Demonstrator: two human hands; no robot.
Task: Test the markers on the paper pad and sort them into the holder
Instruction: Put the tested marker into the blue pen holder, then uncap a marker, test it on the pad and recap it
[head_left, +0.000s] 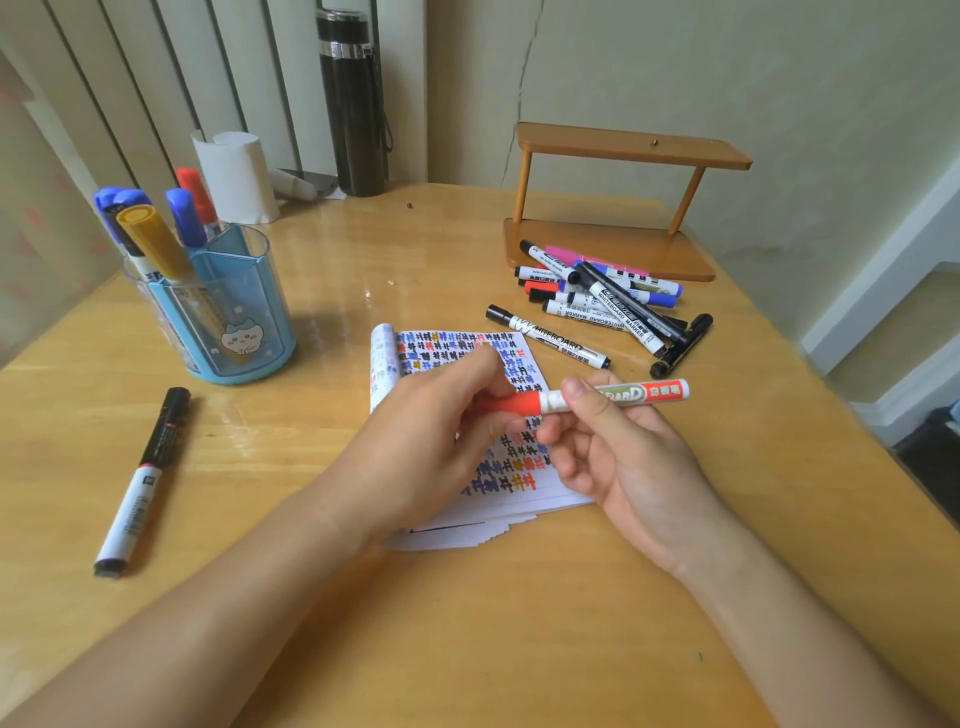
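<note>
marker (613, 397) held level above pad (524, 470): left hand (431, 431) grips red cap, right hand (618, 457) pinches barrel. advise straight pull apart, tip kept off fingers.

Glossy light-wood table (519, 623), filling most of the frame. Directly on it:
- translucent blue round pen holder (228, 322), left of centre;
- single black-capped white marker (143, 483), lower left;
- open white paper pad covered in coloured marks (467, 364), centre;
- loose heap of whiteboard markers (602, 301), right of centre;
- brown wooden two-tier stand (613, 208), upper right;
- tall black flask (353, 104), top centre;
- white paper roll (236, 176), upper left.
</note>
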